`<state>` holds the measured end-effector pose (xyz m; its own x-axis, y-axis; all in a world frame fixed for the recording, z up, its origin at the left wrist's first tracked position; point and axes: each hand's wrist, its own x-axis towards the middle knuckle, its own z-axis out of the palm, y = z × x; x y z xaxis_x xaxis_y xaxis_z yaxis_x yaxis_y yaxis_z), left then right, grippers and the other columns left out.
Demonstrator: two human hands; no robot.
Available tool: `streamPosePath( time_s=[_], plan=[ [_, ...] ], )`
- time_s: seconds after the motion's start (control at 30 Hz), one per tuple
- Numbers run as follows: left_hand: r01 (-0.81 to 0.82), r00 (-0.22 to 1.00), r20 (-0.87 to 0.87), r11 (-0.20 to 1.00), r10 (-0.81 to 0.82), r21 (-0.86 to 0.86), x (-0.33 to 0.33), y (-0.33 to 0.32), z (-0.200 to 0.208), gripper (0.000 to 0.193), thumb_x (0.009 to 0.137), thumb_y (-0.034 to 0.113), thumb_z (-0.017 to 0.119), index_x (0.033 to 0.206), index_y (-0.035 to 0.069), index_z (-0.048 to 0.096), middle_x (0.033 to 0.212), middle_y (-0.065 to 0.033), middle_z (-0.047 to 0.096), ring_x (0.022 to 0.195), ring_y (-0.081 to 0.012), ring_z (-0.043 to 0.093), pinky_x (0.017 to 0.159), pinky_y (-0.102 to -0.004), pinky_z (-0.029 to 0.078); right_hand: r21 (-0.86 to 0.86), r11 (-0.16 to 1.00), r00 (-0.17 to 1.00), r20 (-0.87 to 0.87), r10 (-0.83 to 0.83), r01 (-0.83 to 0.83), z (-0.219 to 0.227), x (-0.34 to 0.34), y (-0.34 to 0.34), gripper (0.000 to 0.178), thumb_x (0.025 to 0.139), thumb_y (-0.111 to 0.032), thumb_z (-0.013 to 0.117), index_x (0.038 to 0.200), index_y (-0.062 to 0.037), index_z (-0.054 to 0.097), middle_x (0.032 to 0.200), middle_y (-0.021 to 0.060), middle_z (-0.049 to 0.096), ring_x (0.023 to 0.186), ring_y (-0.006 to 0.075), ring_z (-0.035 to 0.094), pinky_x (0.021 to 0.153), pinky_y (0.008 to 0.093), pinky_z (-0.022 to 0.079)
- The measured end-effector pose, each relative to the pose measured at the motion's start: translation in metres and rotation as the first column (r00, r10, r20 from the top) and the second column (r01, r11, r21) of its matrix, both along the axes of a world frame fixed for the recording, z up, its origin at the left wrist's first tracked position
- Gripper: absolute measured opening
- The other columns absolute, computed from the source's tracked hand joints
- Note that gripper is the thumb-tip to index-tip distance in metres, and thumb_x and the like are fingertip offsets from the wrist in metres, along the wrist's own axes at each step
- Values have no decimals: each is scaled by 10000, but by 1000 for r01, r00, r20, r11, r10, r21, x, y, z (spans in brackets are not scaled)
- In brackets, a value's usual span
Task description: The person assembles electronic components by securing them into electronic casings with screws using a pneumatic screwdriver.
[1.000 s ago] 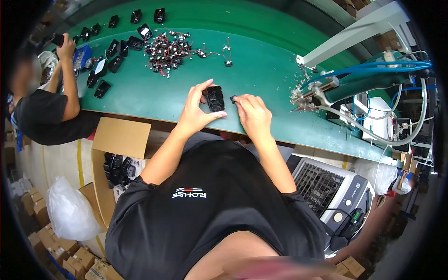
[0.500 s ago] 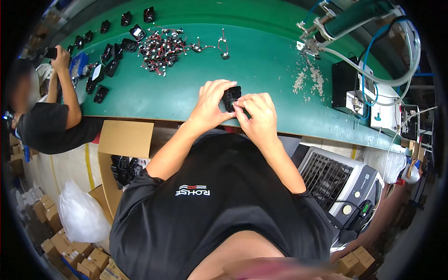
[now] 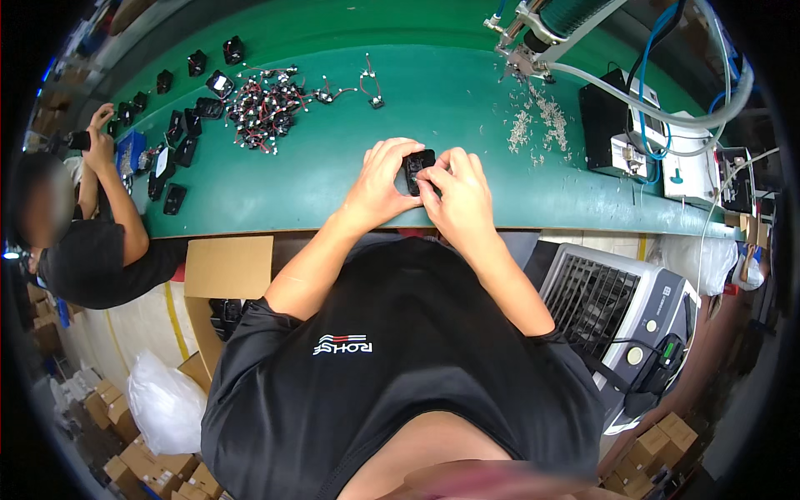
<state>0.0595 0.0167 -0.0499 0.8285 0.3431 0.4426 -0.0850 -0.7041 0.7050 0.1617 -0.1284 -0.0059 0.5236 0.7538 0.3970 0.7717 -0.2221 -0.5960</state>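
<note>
Black plastic housing (image 3: pixel 412 164) is held over the near part of the green counter (image 3: pixel 317 196), between the two hands; whether it is rested on the surface cannot be told. It is gripped along its left side by the curled fingers of the left hand (image 3: pixel 377 187), with the thumb toward its near end; if that grip were loosened, the housing could be twisted out of line by a push, or dropped. On the right hand (image 3: pixel 460 190), thumb and forefinger are brought narrowly together at the housing; whether a small piece is pinched there cannot be told at this size. Should too much force be put through them, a thin inner part might be bent or cracked, and the damage could be hidden by the same hand. Farther off, one wired part (image 3: pixel 377 102) is laid apart from a tangled heap of wired parts (image 3: pixel 265 108), where leads could be snagged and strained if one were tugged loose. To the right, small pale pieces (image 3: pixel 543 117) are scattered near a mounted tool (image 3: pixel 529 46); if brushed by a forearm, they could be spilled or lost. At the far left, more black housings (image 3: pixel 197 63) are spread, and could be knocked by careless reaching.
</note>
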Motion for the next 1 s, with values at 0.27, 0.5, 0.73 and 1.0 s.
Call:
streamPosePath(
  time_s=[0.27,0.5,0.73,1.0],
  plan=[
    [-84,995,-46,996,84,-2,-1,-1,8,798,608,274,982,1276,94,586,1302,-103,636,1243,-296,589,1030,-431,407,213,973,963,269,28,-88,85,32,-18,255,841,-3,734,1095,-17,717,1180,139,665,949,345,669,889,388,525],
    [-43,997,-58,999,45,32,-2,0,14,532,651,342,946,1054,127,674,1279,-92,616,1198,-293,581,1003,-430,388,618,779,995,-60,-86,105,179,77,-1,433,1046,-206,584,1359,63,454,1038,174,678,929,242,681,863,352,569],
    [-51,995,-79,998,54,41,-2,-1,4,498,631,438,943,941,133,700,1264,-71,577,1101,-248,601,966,-411,365,871,490,944,-129,304,-39,172,61,43,639,1103,-517,369,1453,16,418,1187,225,638,695,227,689,552,298,602],
    [-66,997,-24,997,67,49,1,-1,7,469,607,411,957,904,148,707,1233,-45,590,1016,-201,626,943,-394,356,867,445,544,-268,795,-223,118,74,42,1211,776,-1002,136,1265,41,508,810,158,623,686,256,631,643,338,566]
  ],
)
